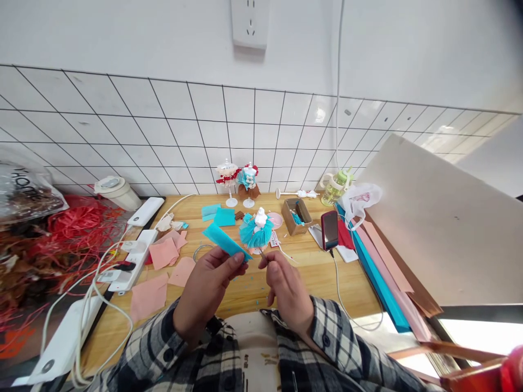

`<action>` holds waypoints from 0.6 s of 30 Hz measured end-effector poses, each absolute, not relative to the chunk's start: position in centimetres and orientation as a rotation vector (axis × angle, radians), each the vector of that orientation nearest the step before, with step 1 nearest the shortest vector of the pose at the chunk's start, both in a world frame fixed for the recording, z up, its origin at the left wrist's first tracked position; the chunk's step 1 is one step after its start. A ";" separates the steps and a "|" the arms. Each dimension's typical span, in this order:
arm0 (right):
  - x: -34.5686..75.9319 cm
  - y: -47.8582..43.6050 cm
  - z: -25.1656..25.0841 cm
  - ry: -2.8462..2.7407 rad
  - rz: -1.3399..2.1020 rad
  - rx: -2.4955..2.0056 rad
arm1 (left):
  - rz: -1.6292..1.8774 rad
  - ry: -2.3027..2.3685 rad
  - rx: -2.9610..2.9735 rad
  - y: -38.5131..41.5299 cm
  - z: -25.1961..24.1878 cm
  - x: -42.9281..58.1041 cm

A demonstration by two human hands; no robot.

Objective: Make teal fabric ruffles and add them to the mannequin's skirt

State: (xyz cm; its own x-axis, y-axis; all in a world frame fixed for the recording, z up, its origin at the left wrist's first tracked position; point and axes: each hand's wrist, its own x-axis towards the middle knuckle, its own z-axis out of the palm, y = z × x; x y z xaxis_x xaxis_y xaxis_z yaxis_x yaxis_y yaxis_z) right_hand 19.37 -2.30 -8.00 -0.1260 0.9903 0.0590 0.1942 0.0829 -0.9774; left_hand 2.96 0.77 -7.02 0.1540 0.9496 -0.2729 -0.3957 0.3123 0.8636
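My left hand (216, 277) pinches a folded strip of turquoise crepe paper (223, 239) between thumb and fingers. My right hand (284, 280) is closed around a thin, pointed metal tool (263, 253), mostly hidden by the fingers. Just beyond both hands stands a small white dress-form figure (260, 218) wearing a ruffled turquoise paper skirt (255, 235). Behind the left hand lie flat turquoise paper pieces (224, 216). A metal ring (200, 251) is partly hidden behind that hand.
Two decorated dress forms (231, 179) stand against the tiles. A small cardboard box (296, 218) holds scraps, with a phone (329, 230) to its right. Pink paper squares (163, 253), power strips (139, 253) and cables lie left. Paper rolls (379, 277) line the right edge.
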 end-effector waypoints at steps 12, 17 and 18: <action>18.9 -2.7 -7.3 -1.672 1.091 -1.276 | 1.140 0.939 0.689 0.4 -6.3 3.3; 18.7 -2.7 -7.7 -1.607 1.156 -1.264 | 1.099 0.946 0.708 0.4 -6.7 3.7; 18.7 -2.7 -7.7 -1.596 1.168 -1.264 | 1.097 0.943 0.708 0.4 -6.7 3.8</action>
State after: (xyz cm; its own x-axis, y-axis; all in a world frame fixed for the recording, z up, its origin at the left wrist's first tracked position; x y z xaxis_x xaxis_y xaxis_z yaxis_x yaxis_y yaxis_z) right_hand 18.72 -2.68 -7.75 -0.2075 0.9778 0.0299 0.2676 0.0861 -0.9597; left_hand 3.77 0.38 -6.70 0.1615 0.9481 -0.2739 -0.4127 0.3170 0.8539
